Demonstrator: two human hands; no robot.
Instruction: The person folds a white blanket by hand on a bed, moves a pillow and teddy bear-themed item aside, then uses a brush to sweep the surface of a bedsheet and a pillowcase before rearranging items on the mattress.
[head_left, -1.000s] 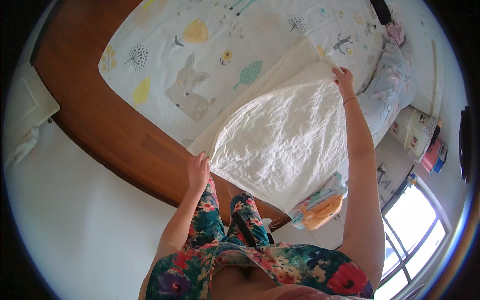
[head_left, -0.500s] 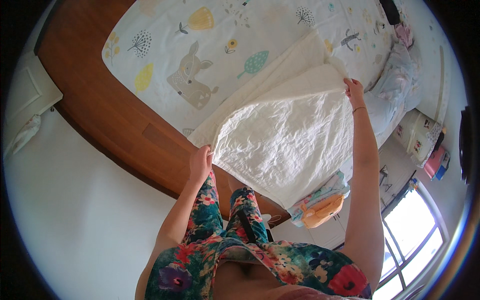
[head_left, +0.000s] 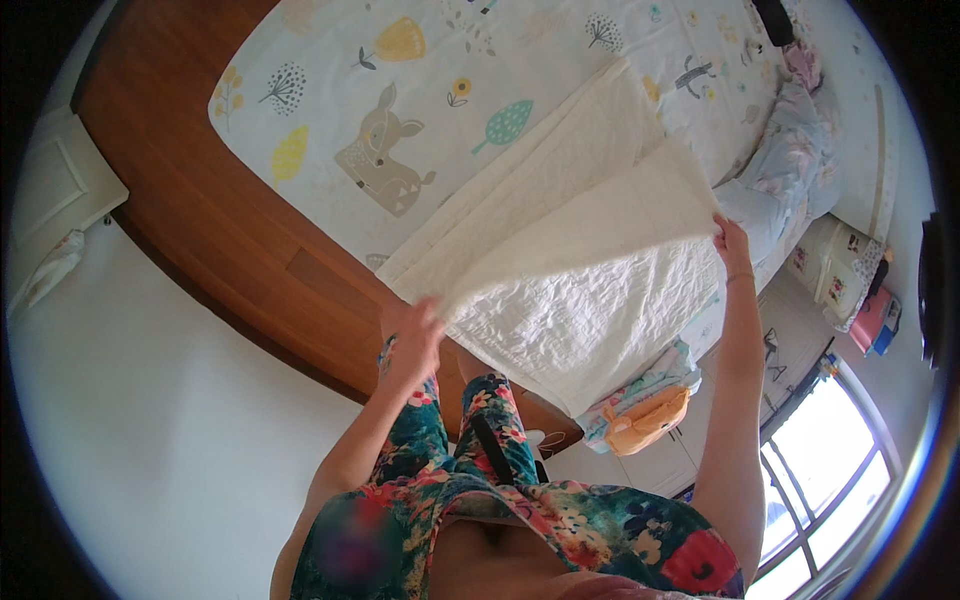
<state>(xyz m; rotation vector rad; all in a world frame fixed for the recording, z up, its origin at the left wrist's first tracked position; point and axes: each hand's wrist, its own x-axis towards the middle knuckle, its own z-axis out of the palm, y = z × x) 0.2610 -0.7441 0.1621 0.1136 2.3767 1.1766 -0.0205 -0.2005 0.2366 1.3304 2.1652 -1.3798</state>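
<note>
A cream quilted blanket (head_left: 590,300) lies partly folded over the near right part of the bed, its upper layer lifted along one edge. My right hand (head_left: 731,238) pinches the far right corner of that raised layer. At the near left corner, my left hand (head_left: 420,325) is closed on the blanket's edge, its fingers smeared a little by motion. Between the two hands the lifted edge sags over the shinier quilted part below. Beneath lies a white bedsheet (head_left: 330,110) printed with a fawn, leaves and flowers.
A wooden bed frame (head_left: 190,190) curves along the left side. A folded cloth with an orange plush piece (head_left: 647,420) sits at the near right corner. Rumpled pale blue bedding (head_left: 775,180) lies at right. Beyond are storage boxes (head_left: 835,265), a window (head_left: 825,450) and a white door (head_left: 65,180).
Both hands have moved right, the right one also nearer to me. The raised blanket edge has come down toward me, covering more of the shiny quilted part.
</note>
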